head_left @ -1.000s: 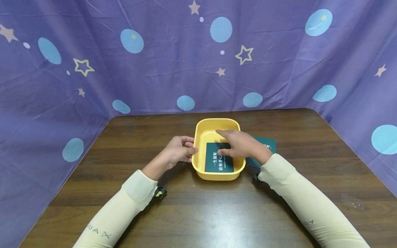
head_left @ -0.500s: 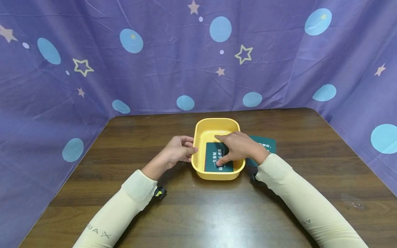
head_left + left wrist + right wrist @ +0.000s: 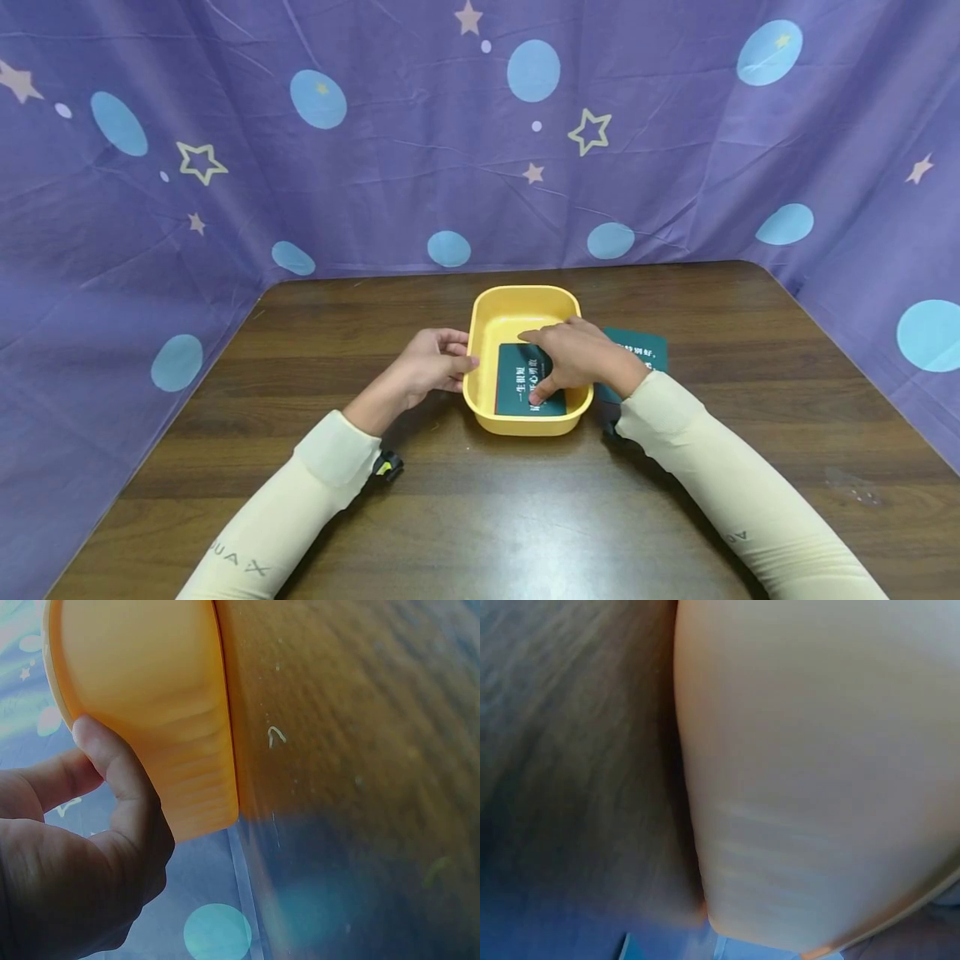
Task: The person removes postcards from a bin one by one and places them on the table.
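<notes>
A yellow plastic basin (image 3: 525, 426) stands on the table. My left hand (image 3: 426, 367) pinches its left rim, thumb on top and fingers outside; the left wrist view shows that thumb on the rim of the basin (image 3: 165, 690). Inside lies a flat dark green booklet (image 3: 512, 382) with white Chinese characters. Reaching over the right rim, my right hand (image 3: 577, 356) holds this booklet, thumb on its face; the other fingertips are hidden. The right wrist view is mostly filled by the basin's outer wall (image 3: 817, 765), with a bit of the hand (image 3: 907, 941) in the corner.
A second green booklet (image 3: 643, 340) lies right of the basin, partly behind the right wrist. The brown wooden table (image 3: 480, 517) ends at a purple curtain (image 3: 420, 192) with stars and dots. A small clear scrap (image 3: 855, 490) lies at the right.
My right thumb has come down onto the booklet in the basin, and the hand has drawn slightly nearer. That booklet has shifted very slightly. The left hand and the basin stay put.
</notes>
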Demonstrator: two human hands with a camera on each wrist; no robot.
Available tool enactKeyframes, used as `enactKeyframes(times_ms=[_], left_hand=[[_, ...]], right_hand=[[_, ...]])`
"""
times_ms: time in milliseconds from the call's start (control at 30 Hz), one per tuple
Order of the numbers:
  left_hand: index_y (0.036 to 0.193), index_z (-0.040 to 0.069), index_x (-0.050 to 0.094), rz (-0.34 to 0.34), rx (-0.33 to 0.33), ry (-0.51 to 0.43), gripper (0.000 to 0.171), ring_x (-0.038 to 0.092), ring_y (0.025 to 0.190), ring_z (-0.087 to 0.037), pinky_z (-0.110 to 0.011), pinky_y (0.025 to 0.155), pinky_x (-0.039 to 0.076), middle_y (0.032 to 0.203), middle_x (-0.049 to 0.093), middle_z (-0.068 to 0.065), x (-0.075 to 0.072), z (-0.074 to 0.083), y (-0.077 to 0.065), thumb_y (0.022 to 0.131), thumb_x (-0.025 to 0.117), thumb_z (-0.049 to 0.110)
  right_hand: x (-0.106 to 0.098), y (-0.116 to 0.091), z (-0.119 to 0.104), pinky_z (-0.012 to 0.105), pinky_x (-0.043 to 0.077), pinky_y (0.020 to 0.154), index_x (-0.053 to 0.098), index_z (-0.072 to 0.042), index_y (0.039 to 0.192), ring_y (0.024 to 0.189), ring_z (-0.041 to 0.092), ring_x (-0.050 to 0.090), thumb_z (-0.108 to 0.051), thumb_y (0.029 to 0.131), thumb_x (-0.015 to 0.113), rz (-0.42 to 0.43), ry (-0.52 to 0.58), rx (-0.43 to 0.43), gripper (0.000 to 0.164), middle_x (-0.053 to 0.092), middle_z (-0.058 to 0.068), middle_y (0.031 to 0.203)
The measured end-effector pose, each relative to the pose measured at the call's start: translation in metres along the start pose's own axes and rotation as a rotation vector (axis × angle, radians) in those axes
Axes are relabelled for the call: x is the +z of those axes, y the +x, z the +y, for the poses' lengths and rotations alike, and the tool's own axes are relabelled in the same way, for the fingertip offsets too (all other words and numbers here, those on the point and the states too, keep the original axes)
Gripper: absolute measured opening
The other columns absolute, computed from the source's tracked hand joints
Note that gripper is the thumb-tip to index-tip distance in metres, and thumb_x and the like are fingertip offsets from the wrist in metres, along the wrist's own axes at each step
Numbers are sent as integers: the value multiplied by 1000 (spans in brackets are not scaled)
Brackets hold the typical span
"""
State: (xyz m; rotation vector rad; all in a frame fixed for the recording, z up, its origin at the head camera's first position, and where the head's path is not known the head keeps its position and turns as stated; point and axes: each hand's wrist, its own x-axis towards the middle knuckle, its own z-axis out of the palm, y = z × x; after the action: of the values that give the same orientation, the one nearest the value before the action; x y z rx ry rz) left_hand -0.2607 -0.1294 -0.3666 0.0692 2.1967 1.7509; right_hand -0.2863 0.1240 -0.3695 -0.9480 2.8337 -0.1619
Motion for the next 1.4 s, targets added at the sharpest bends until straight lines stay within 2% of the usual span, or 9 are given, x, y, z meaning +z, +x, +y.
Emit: enactKeyframes(times_ms=[133, 267, 433, 533, 767, 933, 1100, 1267, 1400], left_hand=[[137, -8, 52, 2, -1, 4, 48, 60, 68, -17, -28, 60, 61, 101, 57, -9, 0, 0, 0, 93, 70, -4], [135, -7, 53, 3, -4, 0, 46, 60, 68, -17, -27, 59, 61, 101, 57, -8, -1, 0, 0, 92, 70, -4], [136, -7, 52, 0, -3, -9, 47, 59, 68, -17, -27, 59, 61, 100, 57, -8, -1, 0, -1, 92, 70, -5], [138, -8, 51, -3, -2, -9, 49, 60, 69, -17, -26, 59, 60, 100, 57, -8, -1, 0, -1, 92, 69, -5], [140, -10, 50, -3, 0, -5, 51, 59, 68, -16, -26, 58, 60, 101, 57, -8, -1, -1, 0, 93, 69, -4], [139, -10, 50, -5, -2, -10, 51, 59, 68, -17, -26, 59, 60, 101, 56, -8, -1, 0, 0, 92, 69, -5], [140, -9, 50, -5, -7, -7, 52, 59, 69, -17, -27, 60, 61, 102, 56, -9, 0, 0, 0, 92, 70, -5], [139, -9, 50, -8, -1, -3, 51, 59, 69, -17, -27, 60, 61, 103, 57, -10, -1, -1, 1, 92, 70, -4], [139, -10, 51, -8, 2, -3, 50, 59, 69, -17, -28, 60, 61, 104, 57, -10, -1, -1, 1, 92, 69, -4]], right_hand=[[1, 0, 0, 52, 37, 114, 47, -15, 154, 130, 29, 54, -72, 70, 82, 24, -14, -6, 107, 58, 9, 144], [2, -1, 0, 51, 39, 113, 46, -13, 154, 124, 32, 53, -71, 69, 83, 73, -21, -22, 110, 56, 11, 139], [2, -3, 0, 43, 47, 101, 42, -12, 156, 116, 27, 49, -73, 66, 83, 96, 11, -17, 116, 53, 9, 133], [2, -3, 0, 40, 49, 96, 44, -12, 155, 116, 27, 48, -71, 66, 84, 115, 30, -17, 114, 52, 9, 131], [2, -3, 1, 42, 52, 92, 51, -12, 149, 111, 25, 49, -59, 77, 84, 173, 107, -22, 92, 50, 9, 127], [1, -3, 1, 42, 53, 91, 52, -10, 144, 105, 24, 52, -42, 88, 81, 225, 203, -46, 71, 48, 10, 123], [0, -3, 0, 44, 51, 99, 53, -4, 139, 111, 27, 54, -28, 94, 77, 278, 250, -100, 56, 53, 13, 125], [-1, -1, -1, 47, 48, 107, 53, 1, 134, 120, 30, 57, -6, 102, 60, 309, 295, -141, 33, 60, 18, 129], [-3, -1, -2, 45, 50, 104, 54, 0, 130, 116, 27, 58, 3, 103, 46, 308, 341, -130, 29, 62, 17, 127]])
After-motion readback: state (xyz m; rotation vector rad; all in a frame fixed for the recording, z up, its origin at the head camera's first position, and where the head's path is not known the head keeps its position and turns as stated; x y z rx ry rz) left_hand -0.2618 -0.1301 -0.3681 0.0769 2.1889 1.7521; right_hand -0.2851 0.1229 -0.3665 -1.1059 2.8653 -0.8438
